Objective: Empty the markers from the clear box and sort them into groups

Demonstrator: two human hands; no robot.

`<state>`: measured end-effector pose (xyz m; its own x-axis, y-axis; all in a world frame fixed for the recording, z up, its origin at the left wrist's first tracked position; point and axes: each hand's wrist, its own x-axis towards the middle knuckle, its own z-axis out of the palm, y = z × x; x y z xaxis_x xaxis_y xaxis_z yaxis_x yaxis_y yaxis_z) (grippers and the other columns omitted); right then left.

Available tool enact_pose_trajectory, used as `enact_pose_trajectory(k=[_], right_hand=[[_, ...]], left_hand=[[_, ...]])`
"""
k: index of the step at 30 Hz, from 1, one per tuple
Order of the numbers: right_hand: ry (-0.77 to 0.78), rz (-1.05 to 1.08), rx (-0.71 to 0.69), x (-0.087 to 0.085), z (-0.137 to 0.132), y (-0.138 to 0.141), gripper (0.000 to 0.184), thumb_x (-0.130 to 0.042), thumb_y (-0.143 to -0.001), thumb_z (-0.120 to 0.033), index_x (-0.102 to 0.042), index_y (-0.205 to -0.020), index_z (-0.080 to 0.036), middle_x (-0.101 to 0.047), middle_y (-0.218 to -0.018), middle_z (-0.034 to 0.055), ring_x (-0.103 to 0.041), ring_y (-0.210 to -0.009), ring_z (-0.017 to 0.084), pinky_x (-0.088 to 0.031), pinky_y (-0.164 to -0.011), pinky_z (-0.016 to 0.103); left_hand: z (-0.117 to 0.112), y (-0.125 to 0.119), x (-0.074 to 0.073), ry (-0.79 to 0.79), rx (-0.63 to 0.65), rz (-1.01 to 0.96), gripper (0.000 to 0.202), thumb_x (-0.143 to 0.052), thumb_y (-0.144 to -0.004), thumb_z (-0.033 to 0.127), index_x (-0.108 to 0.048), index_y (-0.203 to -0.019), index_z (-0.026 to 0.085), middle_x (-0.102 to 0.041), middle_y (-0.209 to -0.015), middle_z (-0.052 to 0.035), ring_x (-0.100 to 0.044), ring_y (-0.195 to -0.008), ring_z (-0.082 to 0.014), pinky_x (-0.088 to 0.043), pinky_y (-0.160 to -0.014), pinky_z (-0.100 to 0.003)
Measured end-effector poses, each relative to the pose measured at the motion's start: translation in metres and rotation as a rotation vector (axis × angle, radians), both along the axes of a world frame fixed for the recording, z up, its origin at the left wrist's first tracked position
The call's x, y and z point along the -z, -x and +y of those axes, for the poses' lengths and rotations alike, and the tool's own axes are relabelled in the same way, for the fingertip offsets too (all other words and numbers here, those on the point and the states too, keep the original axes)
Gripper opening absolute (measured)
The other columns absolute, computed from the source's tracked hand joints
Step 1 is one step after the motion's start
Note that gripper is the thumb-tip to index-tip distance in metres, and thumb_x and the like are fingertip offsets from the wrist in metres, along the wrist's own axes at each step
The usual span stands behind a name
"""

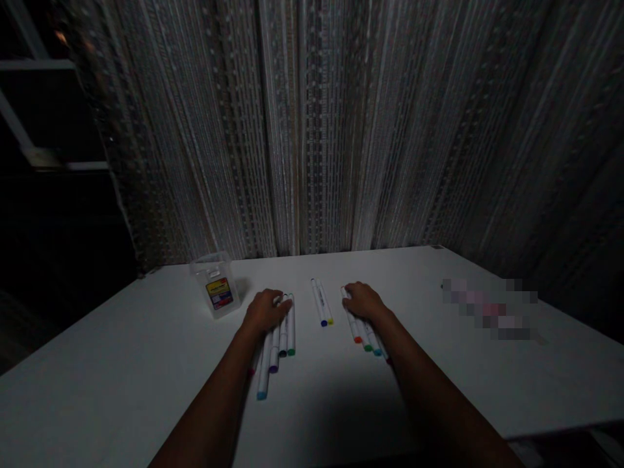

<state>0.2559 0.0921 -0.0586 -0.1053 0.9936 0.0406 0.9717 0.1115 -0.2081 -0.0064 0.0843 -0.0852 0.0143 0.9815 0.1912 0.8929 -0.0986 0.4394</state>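
Observation:
My left hand (266, 311) lies over the far ends of several white markers (274, 348) on the table, its thumb at the inner edge of the row and its fingers curled round them. Their near tips show light blue, purple, dark, green and pink. My right hand (363, 300) is closed over a second row of white markers (351, 323), tipped orange, green, teal and a dark colour, partly hidden beneath the palm and wrist. Between the hands, untouched, lie a blue-tipped marker (319, 304) and a yellow-tipped marker (325, 304), side by side.
A clear plastic container (214, 286) with a yellow and blue label stands on the white table (160, 351), left of my left hand. Some blurred-out item (487, 311) lies at the right. A patterned curtain (312, 130) hangs behind the table's far edge. The lighting is dim.

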Motion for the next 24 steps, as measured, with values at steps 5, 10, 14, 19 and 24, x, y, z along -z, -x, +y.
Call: enact_pose_trajectory(k=[5, 10, 14, 19, 24], right_hand=[[0.003, 0.02, 0.009, 0.0008, 0.0001, -0.0005, 0.042, -0.053, -0.079, -0.026, -0.059, -0.12, -0.016, -0.06, -0.12, 0.0137, -0.052, -0.114, 0.026, -0.04, -0.088, 0.032], [0.002, 0.013, 0.009, -0.0013, -0.0018, -0.0002, 0.043, -0.053, -0.08, -0.026, -0.059, -0.121, -0.015, -0.06, -0.12, 0.0143, -0.052, -0.114, 0.026, -0.04, -0.088, 0.031], [0.012, 0.0, 0.002, -0.0015, -0.0019, -0.0002, 0.044, -0.052, -0.08, -0.026, -0.058, -0.122, -0.015, -0.059, -0.122, 0.0141, -0.052, -0.115, 0.026, -0.04, -0.089, 0.03], [0.014, 0.004, -0.001, 0.0003, 0.0, -0.001, 0.045, -0.051, -0.081, -0.026, -0.057, -0.123, -0.014, -0.058, -0.124, 0.0148, -0.051, -0.116, 0.027, -0.04, -0.091, 0.032], [0.01, 0.022, 0.008, 0.0027, 0.002, -0.0015, 0.045, -0.052, -0.08, -0.027, -0.057, -0.124, -0.015, -0.058, -0.123, 0.0147, -0.051, -0.116, 0.027, -0.04, -0.09, 0.032]], left_hand=[[-0.0058, -0.0103, 0.0044, 0.005, 0.129, 0.067, 0.06, -0.056, -0.077, 0.056, -0.053, -0.128, 0.026, -0.043, -0.144, -0.0115, -0.033, -0.136, -0.0309, -0.03, -0.105, -0.048], [-0.0001, -0.0097, 0.0085, 0.002, 0.218, 0.01, 0.043, -0.053, -0.081, 0.05, -0.065, -0.11, 0.02, -0.057, -0.131, -0.0112, -0.05, -0.122, -0.0268, -0.037, -0.102, -0.038], [0.0033, -0.0073, 0.0087, -0.03, 0.252, -0.026, 0.037, -0.055, -0.081, 0.04, -0.063, -0.112, 0.02, -0.062, -0.123, -0.007, -0.056, -0.114, -0.0227, -0.041, -0.098, -0.032], [-0.0005, -0.0084, 0.0047, -0.009, 0.242, 0.028, 0.037, -0.054, -0.081, 0.037, -0.065, -0.11, 0.017, -0.067, -0.108, -0.0086, -0.06, -0.102, -0.0238, -0.045, -0.089, -0.032], [-0.004, -0.0111, 0.0006, -0.001, 0.224, 0.022, 0.04, -0.057, -0.08, 0.04, -0.064, -0.112, 0.018, -0.065, -0.114, -0.0086, -0.058, -0.106, -0.0248, -0.044, -0.09, -0.033]])
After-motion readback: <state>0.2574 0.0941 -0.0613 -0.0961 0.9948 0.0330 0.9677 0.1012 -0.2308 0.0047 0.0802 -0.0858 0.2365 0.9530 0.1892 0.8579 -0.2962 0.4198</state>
